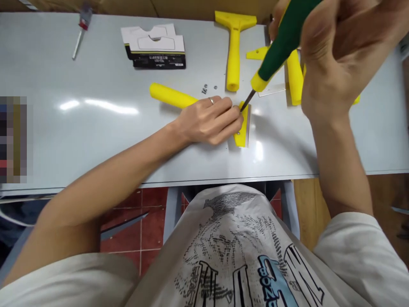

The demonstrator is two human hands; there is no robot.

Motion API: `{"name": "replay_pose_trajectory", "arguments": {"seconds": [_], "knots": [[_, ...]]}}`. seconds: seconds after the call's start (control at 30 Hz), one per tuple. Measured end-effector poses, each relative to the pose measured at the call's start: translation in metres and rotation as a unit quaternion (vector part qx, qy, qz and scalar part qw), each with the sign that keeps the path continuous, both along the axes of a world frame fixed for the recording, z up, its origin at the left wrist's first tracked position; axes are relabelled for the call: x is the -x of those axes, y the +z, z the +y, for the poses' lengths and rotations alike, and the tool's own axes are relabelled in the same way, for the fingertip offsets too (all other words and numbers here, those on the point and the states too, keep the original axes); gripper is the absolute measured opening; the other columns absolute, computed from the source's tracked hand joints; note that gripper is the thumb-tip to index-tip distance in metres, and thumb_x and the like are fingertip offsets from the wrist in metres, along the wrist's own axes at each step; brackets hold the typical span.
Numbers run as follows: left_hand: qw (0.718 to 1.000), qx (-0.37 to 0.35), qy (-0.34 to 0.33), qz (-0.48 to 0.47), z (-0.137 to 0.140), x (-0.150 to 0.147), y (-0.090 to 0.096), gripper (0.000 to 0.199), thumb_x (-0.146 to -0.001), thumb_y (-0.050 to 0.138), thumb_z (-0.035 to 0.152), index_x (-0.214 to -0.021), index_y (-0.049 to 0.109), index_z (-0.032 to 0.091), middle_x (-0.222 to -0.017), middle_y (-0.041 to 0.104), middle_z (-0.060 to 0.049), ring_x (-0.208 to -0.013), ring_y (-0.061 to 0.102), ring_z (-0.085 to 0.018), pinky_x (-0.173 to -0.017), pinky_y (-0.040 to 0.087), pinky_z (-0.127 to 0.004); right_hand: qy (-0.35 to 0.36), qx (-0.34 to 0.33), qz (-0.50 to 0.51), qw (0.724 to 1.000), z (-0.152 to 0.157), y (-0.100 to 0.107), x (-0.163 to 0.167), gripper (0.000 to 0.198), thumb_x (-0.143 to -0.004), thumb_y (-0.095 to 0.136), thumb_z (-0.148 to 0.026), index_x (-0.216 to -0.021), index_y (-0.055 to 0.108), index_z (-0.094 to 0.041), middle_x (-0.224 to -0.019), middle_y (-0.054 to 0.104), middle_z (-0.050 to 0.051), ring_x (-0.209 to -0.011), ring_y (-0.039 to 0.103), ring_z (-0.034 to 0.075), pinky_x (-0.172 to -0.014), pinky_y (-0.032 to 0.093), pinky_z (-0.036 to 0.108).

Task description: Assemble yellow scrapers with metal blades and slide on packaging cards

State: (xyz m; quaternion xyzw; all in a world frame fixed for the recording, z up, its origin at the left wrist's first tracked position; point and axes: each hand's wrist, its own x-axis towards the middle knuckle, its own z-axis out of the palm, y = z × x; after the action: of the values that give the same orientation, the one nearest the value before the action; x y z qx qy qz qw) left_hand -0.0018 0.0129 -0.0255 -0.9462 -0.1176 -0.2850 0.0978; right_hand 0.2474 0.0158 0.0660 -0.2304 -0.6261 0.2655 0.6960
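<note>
A yellow scraper lies on the table under my left hand (pixel 214 119), its handle (pixel 172 96) pointing left and its blade end (pixel 244 132) showing past my fingertips. My left fingers are wrapped over the neck of that scraper and hide it. Raised at the right, my right hand (pixel 338 64) grips a green and yellow screwdriver (pixel 281 42). The screwdriver slants down to the left, and its tip meets the upper part of the scraper's head beside my left fingers. On the lower part of the head a small screw (pixel 238 133) is visible.
A second yellow scraper (pixel 234 51) lies behind my left hand, near some small screws (pixel 205 89). More yellow scraper parts (pixel 294 79) and a thin blade (pixel 271 91) lie partly behind my right hand. A black and white box (pixel 159 59) and another screwdriver (pixel 83 23) are farther left.
</note>
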Motion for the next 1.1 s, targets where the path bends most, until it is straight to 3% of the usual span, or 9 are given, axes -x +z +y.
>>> {"name": "replay_pose_trajectory", "arguments": {"seconds": [0.03,0.13,0.27,0.37,0.47,0.63,0.8,0.97,1.1], "knots": [[1.0,0.003,0.001,-0.005,0.002,0.0,-0.001,0.034,-0.121,0.034,0.018,-0.13,0.068,0.02,-0.105,0.072,-0.009,-0.09,0.073,-0.023,-0.069,0.063,-0.04,-0.023,-0.056,-0.01,0.998,0.0,0.0,0.001,0.032,-0.101,0.078,-0.06,-0.107,0.07,-0.03,-0.092,0.074,-0.012,-0.094,0.084,0.016,-0.089,0.069,0.037],[1.0,0.025,0.0,-0.018,0.005,-0.001,0.0,0.028,-0.122,0.039,0.022,-0.125,0.067,0.02,-0.103,0.073,-0.011,-0.087,0.065,-0.021,-0.068,0.062,-0.04,0.001,-0.089,-0.127,0.988,0.003,0.003,0.003,0.015,-0.112,0.068,-0.044,-0.124,0.077,-0.044,-0.106,0.076,-0.014,-0.115,0.083,0.016,-0.097,0.066,0.033],[1.0,-0.007,0.021,-0.021,0.005,-0.002,0.001,0.03,-0.12,0.039,0.016,-0.122,0.069,0.02,-0.102,0.073,-0.01,-0.09,0.071,-0.024,-0.066,0.06,-0.04,0.041,-0.182,-0.115,0.976,0.004,0.007,0.009,0.042,-0.111,0.072,-0.037,-0.142,0.067,-0.063,-0.109,0.077,-0.019,-0.105,0.083,0.011,-0.09,0.065,0.028],[0.998,-0.045,0.028,-0.016,0.004,-0.003,0.001,0.031,-0.116,0.04,0.008,-0.121,0.069,0.018,-0.108,0.075,-0.011,-0.09,0.076,-0.026,-0.063,0.057,-0.038,-0.011,-0.154,-0.107,0.982,0.001,0.008,0.009,0.025,-0.114,0.067,-0.046,-0.136,0.077,-0.054,-0.097,0.072,-0.012,-0.091,0.081,0.009,-0.086,0.066,0.02],[0.998,-0.055,0.03,-0.013,0.004,-0.005,0.001,0.028,-0.114,0.044,0.006,-0.12,0.069,0.017,-0.111,0.075,-0.011,-0.091,0.078,-0.026,-0.064,0.057,-0.037,-0.013,-0.087,-0.137,0.987,0.003,0.005,0.004,0.024,-0.111,0.071,-0.042,-0.134,0.079,-0.045,-0.113,0.074,-0.01,-0.109,0.081,0.012,-0.094,0.066,0.018],[0.996,-0.086,0.032,-0.01,0.005,-0.006,0.001,0.032,-0.113,0.041,0.005,-0.119,0.071,0.015,-0.106,0.074,-0.011,-0.087,0.077,-0.025,-0.064,0.056,-0.038,0.062,-0.201,-0.089,0.974,0.01,0.001,0.004,0.047,-0.109,0.076,-0.034,-0.149,0.064,-0.057,-0.122,0.078,-0.017,-0.105,0.083,0.011,-0.091,0.07,0.026],[0.986,-0.161,0.037,-0.015,0.005,-0.006,0.005,0.029,-0.113,0.044,0.005,-0.113,0.071,0.016,-0.106,0.075,-0.01,-0.084,0.074,-0.022,-0.061,0.053,-0.034,0.027,-0.12,-0.134,0.983,0.005,0.001,0.004,0.031,-0.112,0.069,-0.043,-0.141,0.079,-0.043,-0.112,0.072,-0.003,-0.096,0.077,0.013,-0.083,0.07,0.021],[0.979,-0.198,0.044,0.025,0.002,-0.008,0.012,0.034,-0.115,0.038,0.005,-0.107,0.069,0.015,-0.098,0.071,-0.007,-0.08,0.072,-0.02,-0.058,0.049,-0.032,0.03,-0.198,-0.061,0.978,0.016,-0.012,-0.006,0.062,-0.103,0.083,-0.033,-0.147,0.061,-0.07,-0.132,0.076,-0.02,-0.107,0.085,0.015,-0.086,0.072,0.025],[0.981,-0.182,0.046,0.054,0.003,-0.011,0.009,0.043,-0.116,0.029,0.006,-0.11,0.071,0.013,-0.102,0.07,-0.009,-0.087,0.074,-0.024,-0.063,0.055,-0.036,-0.015,-0.159,-0.091,0.983,0.021,-0.015,-0.021,0.033,-0.105,0.077,-0.057,-0.138,0.077,-0.05,-0.134,0.075,-0.017,-0.109,0.084,0.014,-0.081,0.063,0.017]]}}
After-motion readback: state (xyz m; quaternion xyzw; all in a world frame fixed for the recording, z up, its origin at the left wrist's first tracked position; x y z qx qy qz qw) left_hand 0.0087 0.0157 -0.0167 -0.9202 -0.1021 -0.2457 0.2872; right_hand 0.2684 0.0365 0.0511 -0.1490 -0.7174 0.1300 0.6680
